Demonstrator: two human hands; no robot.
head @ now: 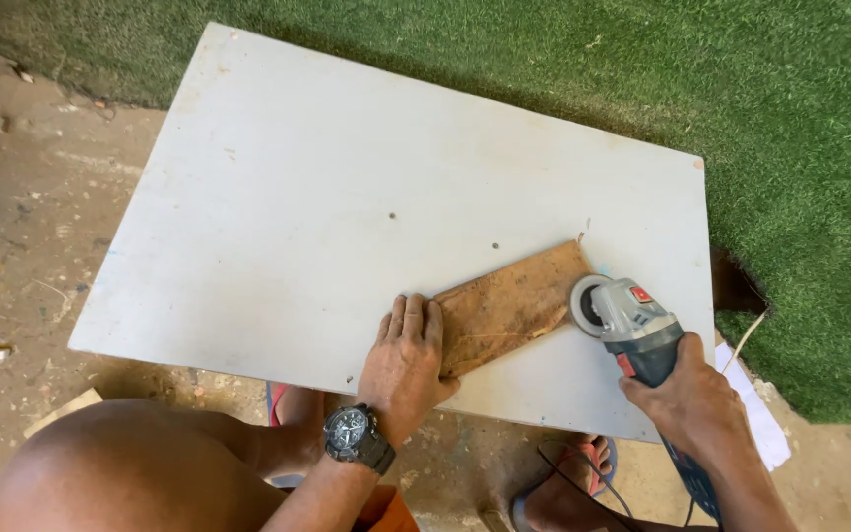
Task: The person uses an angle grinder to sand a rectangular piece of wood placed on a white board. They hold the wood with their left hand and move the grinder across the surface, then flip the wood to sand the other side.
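Bare knee [120, 463] lowest; left hand [406, 360] flat, pressing brown wood piece [509, 305] onto white board [347, 197]; right hand [696, 404] gripping angle grinder [627, 320] at its edge. Dusty floor [22, 227], green turf [741, 79] surround.

One white board [347, 197] lies as the surface, and everything else is placed against it. On the board, near its close right corner, lies one brown piece of wood [509, 305]. One grinder [632, 325] sits at the right end of that wood. Two hands are over the board: one left hand [406, 360] and one right hand [691, 399]. One wristwatch [352, 433] shows just below the board's near edge. One sheet of paper [755, 409] lies off the board's right corner.
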